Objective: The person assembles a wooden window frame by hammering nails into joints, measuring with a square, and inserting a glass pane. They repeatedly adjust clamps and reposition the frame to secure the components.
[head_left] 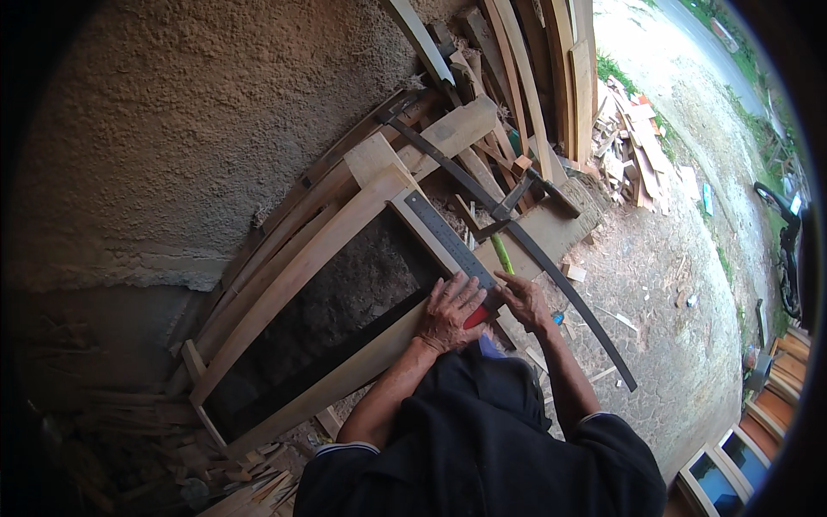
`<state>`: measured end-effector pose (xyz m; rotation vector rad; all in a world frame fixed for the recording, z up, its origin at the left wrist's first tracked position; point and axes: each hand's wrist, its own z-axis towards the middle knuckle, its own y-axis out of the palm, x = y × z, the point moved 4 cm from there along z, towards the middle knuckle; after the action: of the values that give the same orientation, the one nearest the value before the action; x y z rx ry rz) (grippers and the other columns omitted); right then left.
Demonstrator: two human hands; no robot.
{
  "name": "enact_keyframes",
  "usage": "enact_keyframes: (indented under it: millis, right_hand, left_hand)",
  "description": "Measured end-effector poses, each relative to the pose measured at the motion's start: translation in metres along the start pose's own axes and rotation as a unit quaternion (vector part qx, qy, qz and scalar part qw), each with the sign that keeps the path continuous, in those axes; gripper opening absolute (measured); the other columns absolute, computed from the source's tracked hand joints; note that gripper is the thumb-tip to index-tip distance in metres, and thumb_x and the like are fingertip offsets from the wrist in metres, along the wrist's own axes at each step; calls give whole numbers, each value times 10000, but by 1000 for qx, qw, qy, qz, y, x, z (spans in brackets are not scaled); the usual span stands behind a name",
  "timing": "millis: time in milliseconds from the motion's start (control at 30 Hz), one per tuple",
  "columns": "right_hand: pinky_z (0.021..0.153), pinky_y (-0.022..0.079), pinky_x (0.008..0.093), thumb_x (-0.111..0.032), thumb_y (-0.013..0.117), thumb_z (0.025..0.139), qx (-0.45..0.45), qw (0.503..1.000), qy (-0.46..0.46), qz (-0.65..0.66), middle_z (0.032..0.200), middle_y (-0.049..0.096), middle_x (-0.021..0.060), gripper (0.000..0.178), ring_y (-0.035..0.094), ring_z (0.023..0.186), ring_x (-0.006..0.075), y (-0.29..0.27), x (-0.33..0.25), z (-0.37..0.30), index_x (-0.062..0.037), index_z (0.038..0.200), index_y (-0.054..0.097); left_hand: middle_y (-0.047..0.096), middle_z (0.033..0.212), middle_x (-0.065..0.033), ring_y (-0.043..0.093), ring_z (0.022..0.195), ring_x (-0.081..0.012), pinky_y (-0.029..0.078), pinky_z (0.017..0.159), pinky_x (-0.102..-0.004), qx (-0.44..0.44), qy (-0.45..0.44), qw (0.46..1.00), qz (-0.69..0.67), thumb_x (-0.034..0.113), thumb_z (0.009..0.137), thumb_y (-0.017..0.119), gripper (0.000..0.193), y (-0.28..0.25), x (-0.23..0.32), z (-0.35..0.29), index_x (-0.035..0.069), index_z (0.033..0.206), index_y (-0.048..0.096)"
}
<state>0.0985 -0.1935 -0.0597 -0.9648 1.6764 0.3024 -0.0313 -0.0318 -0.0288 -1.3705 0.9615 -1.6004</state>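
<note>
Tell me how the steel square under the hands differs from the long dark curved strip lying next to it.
The steel square is straight, grey and marked with a scale; the dark strip is bowed and plain black. The square lies flat on the wooden frame with the left hand pressing its red handle end; the strip is untouched, running well beyond the frame. Both are long, thin and flat.

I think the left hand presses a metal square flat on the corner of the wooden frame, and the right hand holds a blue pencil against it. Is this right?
Not quite: the pencil is green, not blue. The head view shows the right hand holding it beside the metal square, which the left hand presses flat on the corner of the wooden frame.
</note>
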Motion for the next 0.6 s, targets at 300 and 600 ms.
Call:
enact_keyframes:
  millis: [300,600]
  right_hand:
    - [422,416,282,-156,591,1024,283,944,17,169,772,560,18,699,480,509,84,-54,16,-5,-218,1628,245]
    - [585,515,376,-200,570,1015,310,948,44,-56,849,651,136,551,600,607,196,-171,93,57,-158,1548,437]
  left_hand:
    - [495,1553,-135,367,1483,-406,262,1178,-644,7,19,1000,7,522,790,726,725,3,1,2,152,1406,629]
    - [499,1549,-137,365,1480,-418,274,1165,-659,21,22,1000,1,550,806,704,727,3,-1,1,143,1404,629]
